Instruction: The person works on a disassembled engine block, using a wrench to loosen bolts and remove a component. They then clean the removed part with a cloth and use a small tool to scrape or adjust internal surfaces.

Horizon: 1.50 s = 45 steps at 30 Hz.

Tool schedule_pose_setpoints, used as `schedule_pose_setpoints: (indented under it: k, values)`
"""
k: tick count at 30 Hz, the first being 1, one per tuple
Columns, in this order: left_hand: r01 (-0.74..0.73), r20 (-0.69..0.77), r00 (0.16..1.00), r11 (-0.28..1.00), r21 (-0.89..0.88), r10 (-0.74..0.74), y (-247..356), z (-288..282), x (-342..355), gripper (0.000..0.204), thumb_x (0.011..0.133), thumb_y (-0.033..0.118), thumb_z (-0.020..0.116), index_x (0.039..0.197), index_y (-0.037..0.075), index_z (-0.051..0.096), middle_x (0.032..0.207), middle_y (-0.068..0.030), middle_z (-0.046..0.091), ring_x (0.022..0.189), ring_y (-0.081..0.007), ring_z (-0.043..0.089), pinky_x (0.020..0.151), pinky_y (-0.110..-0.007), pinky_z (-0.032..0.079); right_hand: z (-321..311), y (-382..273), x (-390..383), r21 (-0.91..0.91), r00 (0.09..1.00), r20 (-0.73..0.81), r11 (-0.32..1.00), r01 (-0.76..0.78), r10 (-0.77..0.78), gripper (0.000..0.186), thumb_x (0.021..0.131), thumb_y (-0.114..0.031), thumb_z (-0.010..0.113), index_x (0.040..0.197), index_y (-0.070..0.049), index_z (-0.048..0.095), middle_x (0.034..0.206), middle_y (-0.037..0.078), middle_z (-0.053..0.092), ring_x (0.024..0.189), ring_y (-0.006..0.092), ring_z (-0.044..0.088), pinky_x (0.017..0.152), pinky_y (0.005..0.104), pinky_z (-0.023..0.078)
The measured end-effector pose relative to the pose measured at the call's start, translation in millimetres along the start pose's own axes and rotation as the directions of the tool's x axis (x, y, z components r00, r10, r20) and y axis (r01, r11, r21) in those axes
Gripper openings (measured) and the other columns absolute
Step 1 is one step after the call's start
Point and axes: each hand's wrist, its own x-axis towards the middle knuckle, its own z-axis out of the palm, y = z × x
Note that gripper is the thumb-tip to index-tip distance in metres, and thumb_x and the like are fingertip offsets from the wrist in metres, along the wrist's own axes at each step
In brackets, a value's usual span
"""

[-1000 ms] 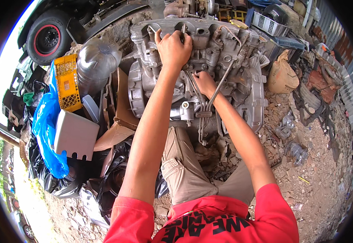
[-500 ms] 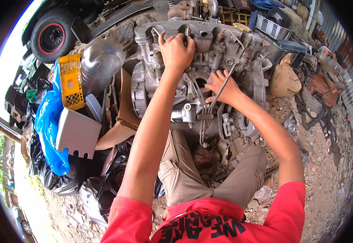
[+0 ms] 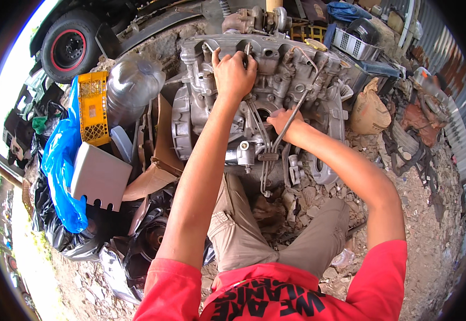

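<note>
The engine block (image 3: 254, 101) sits on the rubble-strewn ground (image 3: 431, 235), grey cast metal, grimy, ribbed and full of ports, just beyond the person's knees; the left hand (image 3: 234, 75) grips its upper edge, fingers curled shut over the rim. The right hand (image 3: 280, 119) rests at the block's middle, fingers closed round a long thin wrench (image 3: 292, 120); a yellow crate (image 3: 93, 107) lies well left of the block.

the engine block (image 3: 276, 91) lies ahead, with a crate (image 3: 93, 107) and wheel (image 3: 70, 47) to its left and a sack (image 3: 369, 112) to its right.
</note>
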Motion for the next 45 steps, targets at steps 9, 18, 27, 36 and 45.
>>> schedule_pose_setpoints:
  k: [9,18,27,36,45]
  values:
    - [0.008,-0.027,1.000,1.000,-0.022,-0.008,9.7,2.5,3.7,0.031,0.089,0.029,0.058,0.077,0.001,0.067,0.065,-0.0180,0.065,0.075,-0.0333,0.067,0.115,-0.048,0.028,39.6,16.4,40.2,0.989,0.972,-0.075,-0.138,0.045,-0.221,0.016,0.090,-0.017,0.063,0.089,-0.001,0.062,0.075,0.007,0.061,0.058,0.0145,0.054,0.051,0.0306,0.042]
    - [0.008,0.003,1.000,1.000,-0.024,-0.008,2.0,3.8,2.7,0.032,0.090,0.029,0.058,0.083,0.001,0.070,0.066,-0.0180,0.065,0.077,-0.0346,0.066,0.115,-0.049,0.026,18.4,-22.1,63.2,0.005,0.945,0.187,-0.962,0.273,0.269,0.008,0.089,-0.005,0.053,0.082,-0.003,0.055,0.069,0.006,0.058,0.044,0.0117,0.038,0.059,0.0309,0.044]
    - [0.000,-0.046,0.999,0.999,-0.045,-0.002,3.9,8.3,5.3,0.031,0.088,0.029,0.057,0.078,0.001,0.069,0.065,-0.0177,0.064,0.074,-0.0340,0.066,0.114,-0.048,0.029,14.7,2.6,39.4,0.788,0.996,0.071,-0.609,-0.093,-0.061,0.019,0.090,-0.010,0.054,0.072,-0.009,0.050,0.059,-0.004,0.044,0.042,0.0095,0.037,0.047,0.0298,0.038]
    - [-0.003,-0.030,1.000,0.999,-0.046,0.002,5.8,6.7,3.1,0.032,0.088,0.030,0.056,0.077,0.002,0.069,0.063,-0.0175,0.063,0.074,-0.0348,0.066,0.114,-0.048,0.028,12.3,49.8,16.2,0.891,0.960,0.085,0.451,0.046,-0.266,0.026,0.092,-0.021,0.056,0.079,-0.001,0.066,0.061,0.000,0.054,0.052,0.0105,0.047,0.049,0.0302,0.040]
    - [0.003,-0.014,1.000,0.998,-0.058,-0.003,-1.1,7.8,3.5,0.034,0.087,0.030,0.057,0.076,0.001,0.070,0.069,-0.0179,0.068,0.077,-0.0331,0.068,0.116,-0.047,0.027,70.3,76.1,-61.8,0.741,0.961,0.207,0.671,-0.032,-0.183,0.030,0.085,-0.021,0.064,0.107,-0.003,0.074,0.078,0.014,0.070,0.068,0.0227,0.066,0.064,0.0374,0.055]
